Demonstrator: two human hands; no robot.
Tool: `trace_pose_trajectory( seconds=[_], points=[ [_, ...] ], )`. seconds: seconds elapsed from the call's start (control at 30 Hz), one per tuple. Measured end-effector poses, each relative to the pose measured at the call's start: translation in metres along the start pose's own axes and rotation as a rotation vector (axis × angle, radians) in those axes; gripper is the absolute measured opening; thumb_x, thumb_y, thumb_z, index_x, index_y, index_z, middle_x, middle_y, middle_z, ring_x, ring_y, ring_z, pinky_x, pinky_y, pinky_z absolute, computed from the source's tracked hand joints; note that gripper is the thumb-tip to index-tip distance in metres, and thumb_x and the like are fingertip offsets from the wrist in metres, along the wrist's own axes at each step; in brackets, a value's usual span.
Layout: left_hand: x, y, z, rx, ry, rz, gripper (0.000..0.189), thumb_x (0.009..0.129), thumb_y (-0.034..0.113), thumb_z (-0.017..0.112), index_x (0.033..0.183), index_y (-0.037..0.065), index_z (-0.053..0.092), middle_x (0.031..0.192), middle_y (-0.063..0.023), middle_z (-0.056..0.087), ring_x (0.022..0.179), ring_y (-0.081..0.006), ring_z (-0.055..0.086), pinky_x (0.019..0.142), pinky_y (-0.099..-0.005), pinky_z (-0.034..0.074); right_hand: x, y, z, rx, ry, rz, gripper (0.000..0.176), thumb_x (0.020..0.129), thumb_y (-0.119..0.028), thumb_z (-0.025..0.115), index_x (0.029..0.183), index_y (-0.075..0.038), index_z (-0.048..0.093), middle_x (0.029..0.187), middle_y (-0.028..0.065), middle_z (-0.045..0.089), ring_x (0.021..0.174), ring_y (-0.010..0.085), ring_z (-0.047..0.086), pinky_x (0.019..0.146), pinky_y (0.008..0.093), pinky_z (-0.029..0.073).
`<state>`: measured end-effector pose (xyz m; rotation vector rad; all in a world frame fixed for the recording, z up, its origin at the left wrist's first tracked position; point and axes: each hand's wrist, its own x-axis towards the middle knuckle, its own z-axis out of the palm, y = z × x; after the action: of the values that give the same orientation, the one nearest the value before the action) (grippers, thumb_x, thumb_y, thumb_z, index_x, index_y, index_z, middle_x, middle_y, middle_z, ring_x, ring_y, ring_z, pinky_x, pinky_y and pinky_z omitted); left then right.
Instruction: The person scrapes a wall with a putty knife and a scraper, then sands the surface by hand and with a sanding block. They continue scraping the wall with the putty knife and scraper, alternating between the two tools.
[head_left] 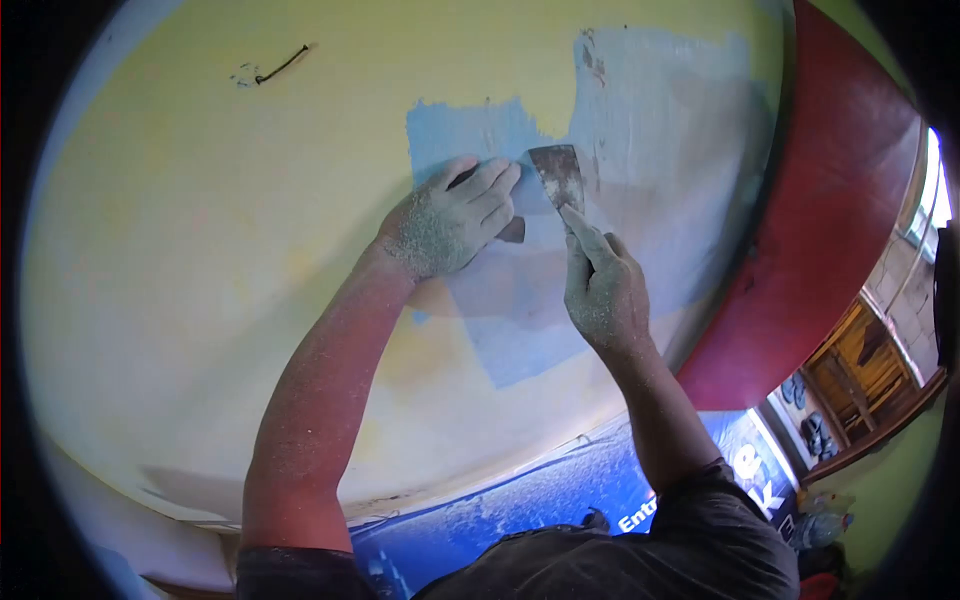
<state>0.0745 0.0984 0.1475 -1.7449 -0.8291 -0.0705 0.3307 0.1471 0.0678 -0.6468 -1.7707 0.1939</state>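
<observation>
My left hand (450, 220), coated in pale dust, presses against the wall with its fingers together. Under it is a dark, thin sheet that looks like sandpaper (513, 230); one corner shows below the fingers, and the palm hides most of it. In my right hand (607, 285), also dusty, is a putty knife (558, 176) gripped near the base of its worn, stained blade. The blade points up and lies at or close to the blue-grey patch (650, 130) on the wall. The handle is hidden in my fist.
The wall (200, 200) is pale yellow, with a bent dark nail or wire (283, 63) at the upper left. A red panel (820, 200) runs along the right. Below lies a dusty blue banner (500, 520). Footwear (818, 435) and a plastic bottle (822, 528) are at the lower right.
</observation>
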Motion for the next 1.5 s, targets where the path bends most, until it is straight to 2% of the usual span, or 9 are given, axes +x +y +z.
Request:
trace_pose_trajectory(
  seconds=[0.17, 0.37, 0.57, 0.67, 0.73, 0.9, 1.03, 1.13, 1.5],
  points=[
    [0.0, 0.002, -0.008, -0.065, -0.03, -0.018, 0.028, 0.1, 0.026, 0.073, 0.122, 0.008, 0.073, 0.161, -0.0131, 0.067, 0.156, -0.0276, 0.058, 0.128, -0.051, 0.044, 0.037, -0.006, -0.003, 0.002, 0.038, -0.042, 0.044, 0.113, -0.015, 0.066, 0.156, -0.016, 0.073, 0.112, 0.0281, 0.079, 0.097, 0.0488, 0.08, 0.084, 0.0581, 0.064],
    [-0.002, 0.002, -0.006, 0.056, -0.044, 0.016, 0.032, 0.098, 0.028, 0.076, 0.123, 0.008, 0.074, 0.165, -0.0148, 0.065, 0.156, -0.0286, 0.059, 0.128, -0.052, 0.045, -0.015, 0.006, 0.002, 0.009, -0.111, 0.103, 0.045, 0.113, -0.016, 0.066, 0.158, -0.017, 0.071, 0.11, 0.0264, 0.078, 0.095, 0.0499, 0.08, 0.083, 0.0591, 0.063],
    [0.0, 0.0, -0.009, -0.039, -0.084, -0.006, 0.036, 0.095, 0.027, 0.079, 0.125, 0.009, 0.071, 0.169, -0.0147, 0.062, 0.158, -0.0285, 0.056, 0.13, -0.0518, 0.043, 0.029, 0.005, 0.015, 0.13, 0.112, -0.018, 0.045, 0.115, -0.017, 0.066, 0.159, -0.02, 0.071, 0.106, 0.0253, 0.076, 0.089, 0.0509, 0.078, 0.079, 0.0591, 0.063],
    [0.0, 0.002, -0.008, -0.003, -0.102, -0.013, 0.039, 0.094, 0.026, 0.081, 0.127, 0.009, 0.069, 0.169, -0.014, 0.062, 0.157, -0.0284, 0.057, 0.13, -0.0511, 0.044, -0.015, 0.026, 0.026, 0.105, 0.034, 0.02, 0.045, 0.115, -0.019, 0.065, 0.16, -0.021, 0.07, 0.106, 0.0266, 0.076, 0.089, 0.051, 0.078, 0.078, 0.0583, 0.062],
    [0.001, 0.004, -0.009, 0.008, -0.099, -0.017, 0.042, 0.092, 0.027, 0.083, 0.127, 0.01, 0.068, 0.169, -0.0132, 0.061, 0.157, -0.0281, 0.057, 0.13, -0.0507, 0.044, -0.068, 0.056, 0.038, 0.061, -0.051, 0.068, 0.052, 0.113, -0.019, 0.07, 0.164, -0.011, 0.064, 0.103, 0.0265, 0.075, 0.087, 0.0497, 0.078, 0.075, 0.0572, 0.062],
    [-0.003, 0.002, -0.008, 0.049, -0.101, 0.0, 0.048, 0.089, 0.028, 0.086, 0.129, 0.01, 0.067, 0.17, -0.012, 0.061, 0.157, -0.0275, 0.058, 0.131, -0.0497, 0.044, -0.149, 0.078, 0.037, 0.202, -0.059, 0.43, 0.072, 0.108, -0.021, 0.08, 0.165, 0.009, 0.048, 0.116, 0.0305, 0.079, 0.099, 0.052, 0.08, 0.081, 0.0542, 0.064],
    [0.0, 0.004, -0.012, 0.026, -0.105, -0.009, 0.05, 0.087, 0.027, 0.088, 0.129, 0.01, 0.067, 0.17, -0.0119, 0.061, 0.157, -0.0272, 0.058, 0.131, -0.0494, 0.044, -0.167, 0.097, 0.05, 0.029, -0.248, 0.345, 0.064, 0.11, -0.021, 0.077, 0.164, 0.001, 0.051, 0.133, 0.0331, 0.076, 0.113, 0.0541, 0.077, 0.092, 0.0595, 0.063],
    [0.001, 0.003, -0.015, 0.032, -0.11, 0.0, 0.051, 0.084, 0.024, 0.089, 0.129, 0.01, 0.068, 0.17, -0.0118, 0.062, 0.156, -0.0274, 0.058, 0.13, -0.0496, 0.044, -0.176, 0.098, 0.045, 0.114, -0.14, 0.258, 0.063, 0.111, -0.021, 0.076, 0.165, -0.001, 0.051, 0.139, 0.0338, 0.073, 0.119, 0.0541, 0.076, 0.095, 0.0617, 0.062],
    [0.005, 0.003, -0.019, -0.063, -0.107, -0.013, 0.062, 0.072, 0.016, 0.094, 0.128, 0.008, 0.066, 0.169, -0.0147, 0.062, 0.155, -0.03, 0.06, 0.127, -0.0513, 0.046, -0.22, 0.125, -0.019, 0.383, -0.426, 0.456, 0.045, 0.12, -0.021, 0.063, 0.159, 0.0, 0.054, 0.11, 0.0285, 0.082, 0.105, 0.0484, 0.082, 0.091, 0.0551, 0.063]
  ],
)
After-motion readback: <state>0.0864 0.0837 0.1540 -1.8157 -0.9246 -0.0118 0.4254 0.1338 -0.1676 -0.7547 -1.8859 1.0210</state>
